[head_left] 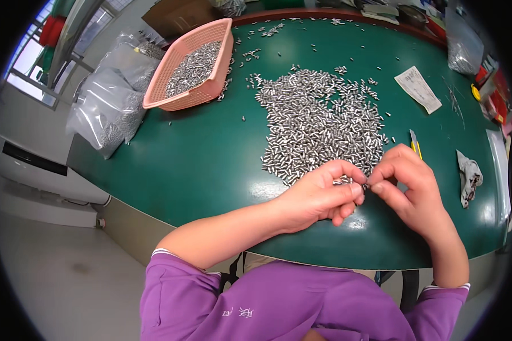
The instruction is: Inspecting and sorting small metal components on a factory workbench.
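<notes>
A broad spread of small, shiny metal pins [318,128] lies on the green table [210,176] in front of me. At its near right edge my left hand [324,196] is closed, thumb pressed toward the curled fingers. My right hand [409,184] pinches with thumb and forefinger, its tips meeting those of the left. Something tiny seems to be between the fingertips, but it is too small to make out. A few pins show just behind the left thumb.
Left of the pile stands a pink plastic basket [221,71] holding more pins, beside clear bags [105,105] of small metal parts. To the right lie a paper slip [418,90], a yellow utility knife [416,146] and a stained cloth [469,177]. Loose pins dot the far side.
</notes>
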The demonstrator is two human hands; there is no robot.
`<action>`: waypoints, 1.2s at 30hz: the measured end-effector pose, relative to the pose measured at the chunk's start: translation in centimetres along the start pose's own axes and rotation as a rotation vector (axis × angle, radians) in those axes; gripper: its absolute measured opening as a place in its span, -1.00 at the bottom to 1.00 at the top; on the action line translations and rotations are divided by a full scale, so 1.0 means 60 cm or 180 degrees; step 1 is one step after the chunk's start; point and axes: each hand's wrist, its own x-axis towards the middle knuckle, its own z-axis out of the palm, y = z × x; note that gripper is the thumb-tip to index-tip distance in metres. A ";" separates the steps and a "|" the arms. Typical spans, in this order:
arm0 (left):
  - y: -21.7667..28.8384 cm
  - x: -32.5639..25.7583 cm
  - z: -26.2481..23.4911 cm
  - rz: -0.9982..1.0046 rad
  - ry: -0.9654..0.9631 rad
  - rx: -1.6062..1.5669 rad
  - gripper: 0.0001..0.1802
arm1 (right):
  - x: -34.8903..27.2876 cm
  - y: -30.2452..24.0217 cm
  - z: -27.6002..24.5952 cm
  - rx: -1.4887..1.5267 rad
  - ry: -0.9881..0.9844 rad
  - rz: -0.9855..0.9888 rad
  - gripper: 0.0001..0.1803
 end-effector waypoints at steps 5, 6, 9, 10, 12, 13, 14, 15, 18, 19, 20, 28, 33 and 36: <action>0.000 0.000 0.003 -0.0014 -0.0132 0.0180 -0.77 | -0.005 0.003 0.011 0.0383 -0.0128 0.0059 -0.87; -0.001 0.002 0.004 -0.0021 -0.0126 0.0259 -0.78 | -0.006 0.003 0.011 0.0366 -0.0118 0.0084 -0.87; 0.004 0.000 0.007 -0.0123 0.0042 0.0307 -0.82 | -0.003 0.003 0.013 0.0580 -0.0087 0.0212 -0.90; 0.005 0.000 0.006 -0.0154 0.0058 0.0346 -0.83 | -0.001 0.005 0.014 0.0469 -0.0046 0.0064 -0.91; -0.001 0.000 0.001 -0.0074 -0.0052 0.0018 -0.84 | 0.003 0.009 0.007 0.0212 0.0072 -0.0104 -0.91; -0.001 0.000 0.000 -0.0078 -0.0065 0.0089 -0.85 | 0.005 0.013 0.001 -0.0003 0.0211 -0.0045 -0.90; 0.000 0.000 -0.002 -0.0103 -0.0071 0.0051 -0.85 | 0.008 0.019 -0.005 -0.0204 0.0335 -0.0002 -0.90; 0.000 0.000 -0.003 -0.0126 -0.0074 0.0012 -0.84 | 0.011 0.028 -0.011 -0.0531 0.0448 0.0003 -0.89; 0.003 -0.001 -0.003 -0.0088 0.0038 -0.0035 -0.74 | 0.012 0.050 -0.029 -0.1023 0.0278 0.0082 -0.88; 0.006 -0.001 0.002 -0.0082 0.0144 0.0050 -0.70 | 0.009 0.057 -0.031 -0.1074 0.0130 0.0050 -0.87; 0.005 -0.001 0.000 -0.0037 0.0086 0.0010 -0.70 | 0.006 0.062 -0.031 -0.1119 -0.0018 0.0013 -0.86; 0.000 0.000 -0.008 0.0036 -0.0173 -0.0204 -0.78 | -0.002 0.057 -0.020 -0.1386 -0.0395 0.0062 -0.84; 0.001 -0.002 -0.005 0.0015 -0.0053 -0.0092 -0.81 | 0.005 0.039 -0.006 -0.0205 -0.0307 0.0227 -0.90; 0.001 -0.002 -0.001 -0.0047 -0.0039 -0.0127 -0.78 | 0.000 0.020 0.008 0.0435 -0.0211 0.0233 -0.89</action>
